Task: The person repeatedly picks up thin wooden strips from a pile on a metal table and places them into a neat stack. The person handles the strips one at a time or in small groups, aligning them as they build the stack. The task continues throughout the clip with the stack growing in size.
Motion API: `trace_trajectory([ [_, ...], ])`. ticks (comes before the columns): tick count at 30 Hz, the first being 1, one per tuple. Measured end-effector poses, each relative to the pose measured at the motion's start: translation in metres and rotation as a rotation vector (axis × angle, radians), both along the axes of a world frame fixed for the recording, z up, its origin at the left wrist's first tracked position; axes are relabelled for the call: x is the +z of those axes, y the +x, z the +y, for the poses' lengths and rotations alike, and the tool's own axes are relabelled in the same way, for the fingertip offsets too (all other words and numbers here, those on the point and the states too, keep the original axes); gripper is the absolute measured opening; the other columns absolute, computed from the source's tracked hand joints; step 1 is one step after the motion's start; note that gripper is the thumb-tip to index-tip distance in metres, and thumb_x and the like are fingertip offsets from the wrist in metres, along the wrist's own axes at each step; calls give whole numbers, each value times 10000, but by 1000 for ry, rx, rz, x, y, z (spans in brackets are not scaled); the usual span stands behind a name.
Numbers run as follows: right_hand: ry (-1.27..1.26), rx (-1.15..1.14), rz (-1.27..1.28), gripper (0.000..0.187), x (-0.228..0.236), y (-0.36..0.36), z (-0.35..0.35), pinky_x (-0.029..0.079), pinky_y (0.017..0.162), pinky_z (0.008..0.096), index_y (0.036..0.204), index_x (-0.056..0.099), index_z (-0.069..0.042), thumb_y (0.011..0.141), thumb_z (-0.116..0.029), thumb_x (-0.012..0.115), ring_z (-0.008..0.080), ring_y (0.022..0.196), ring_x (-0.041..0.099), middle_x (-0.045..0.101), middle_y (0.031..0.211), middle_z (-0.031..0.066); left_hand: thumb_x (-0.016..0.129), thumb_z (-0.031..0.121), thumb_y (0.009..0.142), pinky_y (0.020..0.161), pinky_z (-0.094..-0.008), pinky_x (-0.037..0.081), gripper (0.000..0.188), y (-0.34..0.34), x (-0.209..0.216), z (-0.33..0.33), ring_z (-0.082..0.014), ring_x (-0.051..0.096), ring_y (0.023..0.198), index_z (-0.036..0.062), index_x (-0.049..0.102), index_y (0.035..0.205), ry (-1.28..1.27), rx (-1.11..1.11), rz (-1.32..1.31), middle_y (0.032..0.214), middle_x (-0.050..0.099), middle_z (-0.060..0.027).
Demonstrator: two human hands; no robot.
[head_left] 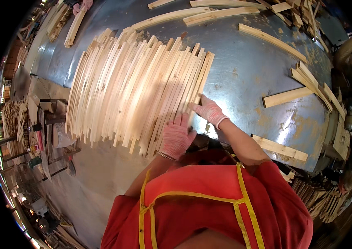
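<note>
A broad row of pale wooden strips [130, 87] lies side by side on the metal table, their near ends uneven and jutting past its near edge. My left hand [175, 139], in a pinkish knitted glove, rests flat over the near ends at the row's right side. Its fingers are stretched out and the thumb stands apart. Against the row's right edge, my right hand [210, 111] in a matching glove has its thumb over the outermost strip and its fingers along the outer side. Part of its grip is hidden.
Loose boards [286, 97] lie on the metal table [242, 79] to the right, and more lie along its far side. Offcuts [304, 16] are heaped at the far right. Another person's gloved hands [82, 6] touch a board at the far left. A metal stand [53, 120] stands left.
</note>
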State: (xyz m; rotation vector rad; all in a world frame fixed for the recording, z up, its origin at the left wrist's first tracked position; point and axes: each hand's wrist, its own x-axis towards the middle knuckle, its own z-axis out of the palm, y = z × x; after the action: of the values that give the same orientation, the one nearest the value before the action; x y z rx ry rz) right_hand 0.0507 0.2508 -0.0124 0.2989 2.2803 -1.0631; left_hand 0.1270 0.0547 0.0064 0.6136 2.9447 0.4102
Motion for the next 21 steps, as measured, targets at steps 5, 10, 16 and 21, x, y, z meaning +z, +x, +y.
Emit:
trace_trajectory([
  [5,-159,-35,147,785,42,62,70,540,949,399,1541,491,-46,948,-507,719,290,1005,665,704,1102,155,750,408,876,1206,-533,331,715,5,-14,-22,-356,452,1422,60,554,1469,-106,-148,131,1495,522,-153],
  [10,821,187,188,759,16,223,247,460,1116,517,1495,560,-160,845,-454,818,398,1306,599,660,1325,182,743,393,871,1192,-548,358,739,2,-7,-15,-397,447,1427,51,539,1493,-116,-142,27,1506,513,-156],
  [16,755,75,-58,622,33,225,299,507,1064,509,1362,656,-142,837,-442,805,392,1235,641,692,1289,162,752,342,879,1192,-587,357,709,-13,11,62,-421,437,1436,39,543,1485,62,-438,68,1502,516,-167],
  [21,395,-173,132,739,108,90,266,549,999,461,1371,665,-88,838,-587,780,397,1153,683,705,1210,218,823,278,874,1150,-478,444,793,-23,-1,173,-380,544,1357,-18,478,1524,533,-373,-572,1513,527,-210],
])
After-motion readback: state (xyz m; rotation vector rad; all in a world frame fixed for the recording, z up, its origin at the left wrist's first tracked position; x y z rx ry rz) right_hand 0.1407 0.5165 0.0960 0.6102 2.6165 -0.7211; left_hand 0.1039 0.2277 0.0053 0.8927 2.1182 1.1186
